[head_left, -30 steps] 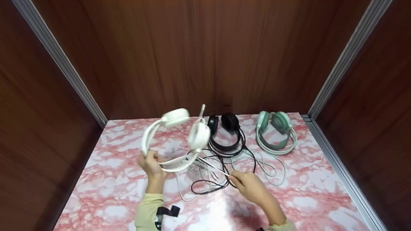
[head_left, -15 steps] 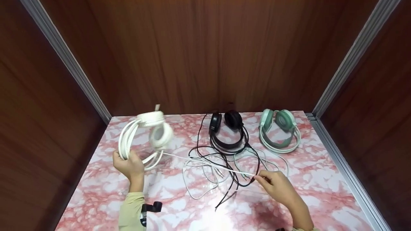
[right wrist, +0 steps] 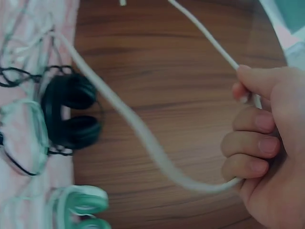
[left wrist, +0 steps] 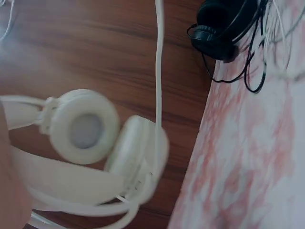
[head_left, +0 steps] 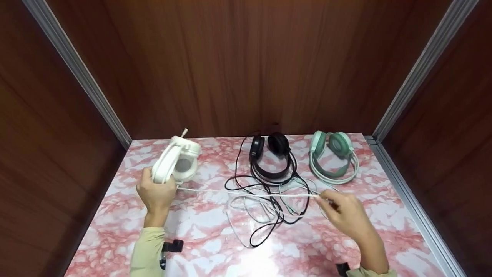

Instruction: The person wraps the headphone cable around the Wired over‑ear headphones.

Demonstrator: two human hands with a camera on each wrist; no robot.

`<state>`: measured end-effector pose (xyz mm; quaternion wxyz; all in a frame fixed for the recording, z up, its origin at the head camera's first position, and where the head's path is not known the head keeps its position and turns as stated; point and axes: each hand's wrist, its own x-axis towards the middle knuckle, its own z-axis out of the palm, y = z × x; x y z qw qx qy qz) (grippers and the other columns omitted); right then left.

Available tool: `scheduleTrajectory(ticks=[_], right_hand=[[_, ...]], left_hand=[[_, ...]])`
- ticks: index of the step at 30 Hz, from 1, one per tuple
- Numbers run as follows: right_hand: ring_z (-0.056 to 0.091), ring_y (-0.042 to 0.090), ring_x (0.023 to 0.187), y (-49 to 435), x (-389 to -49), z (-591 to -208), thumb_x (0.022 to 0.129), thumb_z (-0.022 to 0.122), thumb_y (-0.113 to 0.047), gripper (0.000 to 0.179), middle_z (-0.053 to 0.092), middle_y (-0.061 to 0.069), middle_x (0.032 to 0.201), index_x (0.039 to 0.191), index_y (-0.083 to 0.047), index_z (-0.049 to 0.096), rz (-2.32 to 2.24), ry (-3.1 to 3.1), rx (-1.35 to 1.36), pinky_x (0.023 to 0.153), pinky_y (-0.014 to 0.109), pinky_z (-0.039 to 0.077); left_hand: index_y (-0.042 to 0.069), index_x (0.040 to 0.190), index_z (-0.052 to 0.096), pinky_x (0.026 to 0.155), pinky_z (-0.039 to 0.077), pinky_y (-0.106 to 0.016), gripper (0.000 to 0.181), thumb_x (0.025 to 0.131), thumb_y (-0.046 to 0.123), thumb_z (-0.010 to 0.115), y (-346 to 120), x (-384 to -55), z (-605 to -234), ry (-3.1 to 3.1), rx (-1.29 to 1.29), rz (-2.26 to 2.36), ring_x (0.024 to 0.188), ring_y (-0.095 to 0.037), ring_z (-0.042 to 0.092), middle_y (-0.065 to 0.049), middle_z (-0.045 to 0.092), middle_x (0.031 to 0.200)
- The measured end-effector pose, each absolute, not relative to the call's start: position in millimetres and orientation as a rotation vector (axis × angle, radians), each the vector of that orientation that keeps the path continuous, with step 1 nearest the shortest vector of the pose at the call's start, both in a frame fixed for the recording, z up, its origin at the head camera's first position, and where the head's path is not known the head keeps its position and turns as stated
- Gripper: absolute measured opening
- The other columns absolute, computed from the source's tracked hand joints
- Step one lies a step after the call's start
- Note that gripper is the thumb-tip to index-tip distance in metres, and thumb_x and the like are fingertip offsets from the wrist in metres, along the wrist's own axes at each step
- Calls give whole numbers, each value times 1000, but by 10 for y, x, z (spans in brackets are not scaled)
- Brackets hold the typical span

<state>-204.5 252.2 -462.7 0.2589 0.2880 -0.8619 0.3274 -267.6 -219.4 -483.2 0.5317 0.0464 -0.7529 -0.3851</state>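
Note:
At the left of the head view, my left hand [head_left: 157, 194] grips the headband of a white headset [head_left: 166, 163]. Its two ear cups [left wrist: 86, 126] and the headband show large in the left wrist view; a small microphone stub [head_left: 184, 132] points up at the far end. My right hand [head_left: 348, 213] pinches the headset's white cable [head_left: 250, 193], which runs almost level between both hands. In the right wrist view the cable [right wrist: 138, 126] passes through the curled fingers [right wrist: 250, 143] and loops back toward the table.
Black headphones [head_left: 272, 169] and green headphones [head_left: 333, 169] lie on the pink marbled table [head_left: 115, 231] toward the back. Tangled black and pale cables [head_left: 265, 229] spread over the middle. Brown wood-grain panels [head_left: 246, 69] with metal corner rails enclose the sides and back.
My left hand has moved left with the white headset and turned it. My right hand has moved right and slightly up, drawing the cable longer and straighter between them.

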Motion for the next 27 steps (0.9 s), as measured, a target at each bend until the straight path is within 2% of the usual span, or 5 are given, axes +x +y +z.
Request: scheduleTrajectory(ticks=[7,12,19,23,27], right_hand=[[42,3,49,2567,-2286,-4314,86,70,-9,10,55,-6,61,77,-7,67,830,-2033,892,46,15,38],[38,3,48,2613,-2562,-4161,94,65,-29,36,54,2,54,72,0,67,864,-1851,805,44,17,33],[41,5,49,2720,-2893,-4387,77,78,5,9,55,-2,56,75,-2,72,965,-1934,612,52,18,33],[46,6,47,2627,-2947,-4760,82,77,-4,7,59,-5,58,77,-6,73,1031,-2142,538,51,22,41],[43,5,47,2416,-2924,-5101,88,73,-13,14,54,-9,57,75,-9,71,1008,-2290,550,44,24,40]], left_hand=[[5,87,62,47,40,-43,33,55,7,69,-2252,-2650,-4468,-2193,-449,-643,52,-26,49,-8,58,63],[12,93,68,51,42,-31,33,61,7,68,-2143,-2613,-4292,-2440,-839,-760,58,-13,50,3,61,71],[7,81,66,42,35,-24,27,67,-9,51,-2046,-2631,-4512,-2179,-1235,-1734,47,-12,41,-4,50,58],[-2,86,61,33,18,-22,29,72,-10,37,-1933,-2643,-4741,-1627,-1439,-2397,38,-10,22,-5,28,50],[-3,98,62,39,17,-21,35,84,-6,30,-1745,-2667,-4897,-943,-1423,-2976,43,-8,18,0,20,56]])
